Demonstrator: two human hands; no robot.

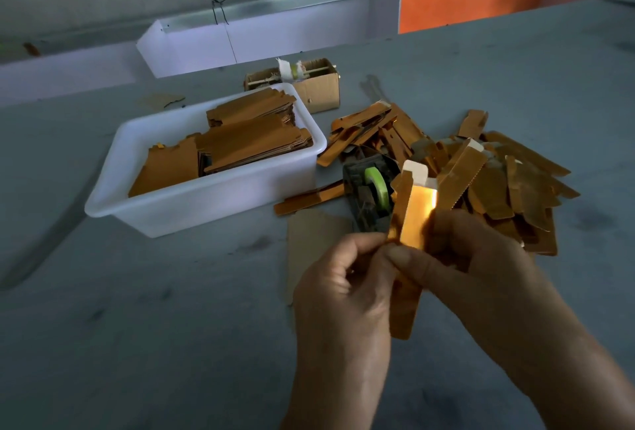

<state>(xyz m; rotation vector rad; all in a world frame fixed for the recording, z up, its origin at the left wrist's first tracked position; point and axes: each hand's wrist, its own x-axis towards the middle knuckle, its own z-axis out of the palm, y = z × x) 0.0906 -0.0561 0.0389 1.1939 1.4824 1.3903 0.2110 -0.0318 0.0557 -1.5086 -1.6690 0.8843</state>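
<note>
Single head cam, wide-angle, looks fwd & down from above at counter (171, 309), close on hands, no 2nd view.

Gold foil carton blank (414, 215), partly folded, upright, top flap seemingly open

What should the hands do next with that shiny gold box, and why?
Probably fold the loose side panel in against the gold box. The left hand and right hand both pinch its lower part, and that panel stands apart from the bright face, so the box looks half formed. The tape dispenser sits behind it.
</note>
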